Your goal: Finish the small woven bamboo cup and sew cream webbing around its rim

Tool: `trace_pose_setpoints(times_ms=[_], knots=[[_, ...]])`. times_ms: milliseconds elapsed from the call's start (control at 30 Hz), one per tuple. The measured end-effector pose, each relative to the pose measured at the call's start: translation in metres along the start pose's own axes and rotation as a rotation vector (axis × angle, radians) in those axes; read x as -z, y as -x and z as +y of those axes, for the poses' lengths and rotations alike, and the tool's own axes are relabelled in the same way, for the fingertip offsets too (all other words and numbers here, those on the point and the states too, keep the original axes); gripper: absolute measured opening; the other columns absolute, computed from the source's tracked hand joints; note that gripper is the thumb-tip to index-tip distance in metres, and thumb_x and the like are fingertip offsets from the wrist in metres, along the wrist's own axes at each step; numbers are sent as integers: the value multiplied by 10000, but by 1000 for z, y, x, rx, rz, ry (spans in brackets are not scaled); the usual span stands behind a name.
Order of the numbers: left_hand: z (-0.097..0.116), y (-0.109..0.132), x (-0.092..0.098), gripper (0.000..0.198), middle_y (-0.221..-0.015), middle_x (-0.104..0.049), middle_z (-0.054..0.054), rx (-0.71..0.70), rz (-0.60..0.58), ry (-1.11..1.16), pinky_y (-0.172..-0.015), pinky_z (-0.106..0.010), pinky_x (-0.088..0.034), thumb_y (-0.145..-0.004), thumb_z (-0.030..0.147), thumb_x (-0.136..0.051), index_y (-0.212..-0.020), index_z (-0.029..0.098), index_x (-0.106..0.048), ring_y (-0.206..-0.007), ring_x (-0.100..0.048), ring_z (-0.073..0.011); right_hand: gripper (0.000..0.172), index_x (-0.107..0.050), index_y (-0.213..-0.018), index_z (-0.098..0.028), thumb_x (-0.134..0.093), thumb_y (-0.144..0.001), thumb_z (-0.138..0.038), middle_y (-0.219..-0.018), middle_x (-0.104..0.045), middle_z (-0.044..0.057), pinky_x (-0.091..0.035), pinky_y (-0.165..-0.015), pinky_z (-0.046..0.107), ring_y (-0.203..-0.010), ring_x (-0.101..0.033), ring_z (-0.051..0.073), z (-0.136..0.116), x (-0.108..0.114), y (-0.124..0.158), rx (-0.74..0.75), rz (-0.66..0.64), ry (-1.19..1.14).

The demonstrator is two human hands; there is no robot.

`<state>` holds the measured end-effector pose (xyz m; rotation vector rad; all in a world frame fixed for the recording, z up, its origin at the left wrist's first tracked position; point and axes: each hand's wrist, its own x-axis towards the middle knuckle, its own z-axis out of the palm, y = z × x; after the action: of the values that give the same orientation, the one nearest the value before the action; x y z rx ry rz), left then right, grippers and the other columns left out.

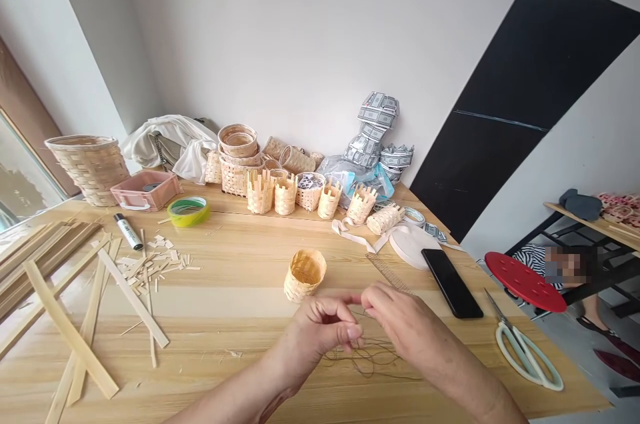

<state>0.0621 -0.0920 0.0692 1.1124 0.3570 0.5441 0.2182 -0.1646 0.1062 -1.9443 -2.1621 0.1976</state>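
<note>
My left hand [327, 327] is raised over the table, its thumb and fingertips pinched together. Close against it, my right hand [400, 317] has its fingers curled and its fingertips meeting those of the left. A thin dark thread [370, 354] lies in loose loops on the table under both hands and seems to run up to the left fingertips. What the right fingers pinch is too small to make out. Just beyond the left hand stands a small woven basket [305, 274] with an even rim, upright and touched by neither hand.
Scissors [525, 351], a black phone [453, 283] and a roll of white ribbon [413, 244] lie on the right. Wood strips [70, 331], a marker [129, 232] and green tape [189, 212] are on the left. Several small baskets [260, 192] line the back. A person sits beyond the red stool [525, 281].
</note>
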Motion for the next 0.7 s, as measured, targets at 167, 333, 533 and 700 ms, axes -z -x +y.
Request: trace_pose_setpoints(times_ms=[167,333,533,700], knots=[[-7,-2,-3,116,-562,-595,-15,29,-14,74,-621,-230,-379,-637,199,-694,-558,127,-648,-578,-498,-112,195,-431,-699,-195,-400,-744,-8,-689,-479,-31,-232,-497,228,-566,-419,94,-21,9,-4,123,-68,96],[-8,8,-1,111,-632,-620,-38,36,-3,210,-603,-224,-390,-642,185,-701,-571,119,-647,-576,-521,-106,162,-450,-704,-203,-388,-804,-92,-697,-496,-23,-303,-554,234,-607,-449,115,-6,13,-11,-4,119,60],[-9,16,6,136,-672,-610,-14,-67,84,326,-563,-180,-362,-672,170,-680,-552,136,-625,-559,-485,-70,159,-540,-931,-216,-456,-811,-277,-994,-576,44,-405,-719,275,-890,-531,176,-5,-16,-4,-308,188,-726],[-4,17,10,108,-727,-640,-27,-222,141,87,-683,-223,-404,-695,149,-654,-590,168,-667,-714,-544,-134,224,-572,-891,-185,-590,-743,-351,-791,-567,8,-393,-603,214,-720,-505,129,-33,-48,0,-291,83,-1314]])
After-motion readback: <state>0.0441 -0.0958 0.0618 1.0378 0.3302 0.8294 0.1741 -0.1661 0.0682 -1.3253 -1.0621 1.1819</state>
